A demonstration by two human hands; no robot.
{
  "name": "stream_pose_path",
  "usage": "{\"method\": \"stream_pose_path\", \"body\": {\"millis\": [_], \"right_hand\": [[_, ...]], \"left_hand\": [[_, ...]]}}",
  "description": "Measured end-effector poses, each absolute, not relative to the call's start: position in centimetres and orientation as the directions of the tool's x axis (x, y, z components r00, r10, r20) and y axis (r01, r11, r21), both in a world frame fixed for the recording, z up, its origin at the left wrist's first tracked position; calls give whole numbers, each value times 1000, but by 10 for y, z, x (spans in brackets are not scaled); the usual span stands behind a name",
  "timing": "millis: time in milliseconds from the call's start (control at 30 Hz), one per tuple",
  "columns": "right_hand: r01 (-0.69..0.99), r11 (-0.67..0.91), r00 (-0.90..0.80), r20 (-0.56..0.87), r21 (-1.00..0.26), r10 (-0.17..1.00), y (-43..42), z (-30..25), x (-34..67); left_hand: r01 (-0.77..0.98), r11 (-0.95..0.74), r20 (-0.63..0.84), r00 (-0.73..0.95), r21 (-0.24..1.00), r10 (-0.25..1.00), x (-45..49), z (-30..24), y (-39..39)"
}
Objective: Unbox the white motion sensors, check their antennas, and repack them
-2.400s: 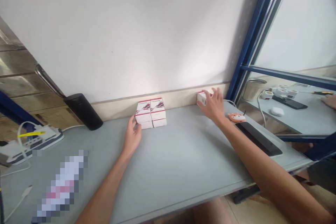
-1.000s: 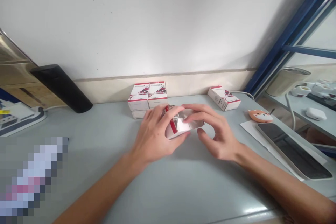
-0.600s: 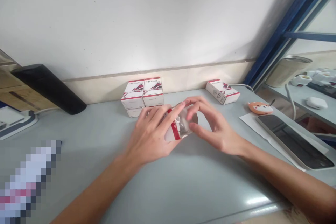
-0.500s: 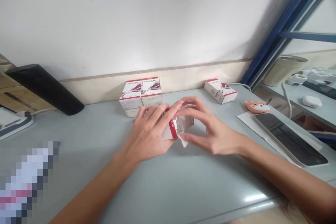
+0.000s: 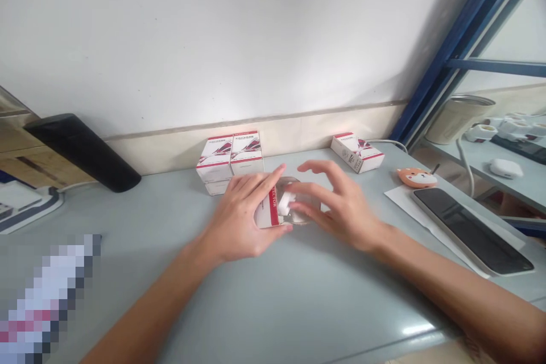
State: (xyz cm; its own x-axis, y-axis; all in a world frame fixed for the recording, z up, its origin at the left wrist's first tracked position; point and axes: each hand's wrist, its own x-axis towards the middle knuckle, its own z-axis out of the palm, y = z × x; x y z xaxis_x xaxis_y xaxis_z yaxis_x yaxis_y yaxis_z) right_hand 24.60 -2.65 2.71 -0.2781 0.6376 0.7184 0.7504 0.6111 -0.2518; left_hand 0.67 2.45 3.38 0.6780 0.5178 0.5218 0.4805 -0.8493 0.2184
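A white cardboard box with a red lettered band lies on the table, its open end facing right. My left hand is closed around it, fingers over the top and thumb along the near side. At the open end shows a small white piece, its kind unclear. My right hand is at this opening with its fingers spread and curved. The thumb tip is close to the white piece; whether it presses on it I cannot tell. Greyish open flaps or clear wrapping show behind those fingers.
White-and-red boxes are stacked by the wall, and a similar box lies right of them. A black cylinder leans at left. On the right are an orange animal-faced case, a phone on paper and a blue frame.
My right fingers have spread and lifted from the box's edge. The white piece that hung below the opening now shows higher, within it. The view has shifted slightly.
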Motion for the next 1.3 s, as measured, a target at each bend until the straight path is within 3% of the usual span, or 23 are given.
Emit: {"method": "stream_pose_path", "body": {"millis": [133, 233, 300, 367, 433, 533, 633, 733, 1000, 1233, 1300], "right_hand": [[893, 364, -63, 729, -264, 682, -17, 29, 260], [958, 173, -21, 544, -228, 839, -6, 21, 271], [969, 130, -31, 421, -210, 907, -3, 14, 274], [960, 112, -4, 385, -257, 923, -4, 11, 272], [920, 148, 34, 450, -363, 892, -9, 15, 266], [771, 374, -62, 524, -515, 849, -21, 24, 253], [552, 520, -279, 443, -652, 852, -29, 29, 244], [414, 495, -400, 336, -764, 853, -28, 25, 244], [330, 506, -478, 321, -797, 817, -24, 13, 240], [403, 541, -305, 449, -739, 840, -24, 29, 244], [496, 517, -203, 486, -697, 850, -18, 36, 257]], "left_hand": [[578, -765, 469, 612, 284, 637, 1, 35, 30], [601, -741, 466, 586, 299, 663, -1, 34, 32], [603, -743, 478, 581, 292, 659, 0, 34, 32], [610, -739, 465, 585, 286, 664, 1, 33, 32], [620, -731, 431, 599, 283, 675, 2, 33, 32], [631, -726, 409, 607, 274, 681, 3, 33, 30], [587, -776, 425, 657, 228, 622, 5, 32, 27], [513, -846, 408, 748, 143, 523, 8, 30, 23], [512, -846, 435, 735, 147, 520, 8, 29, 24], [549, -817, 450, 694, 176, 562, 2, 29, 30], [590, -785, 434, 667, 189, 606, 1, 28, 32]]}}
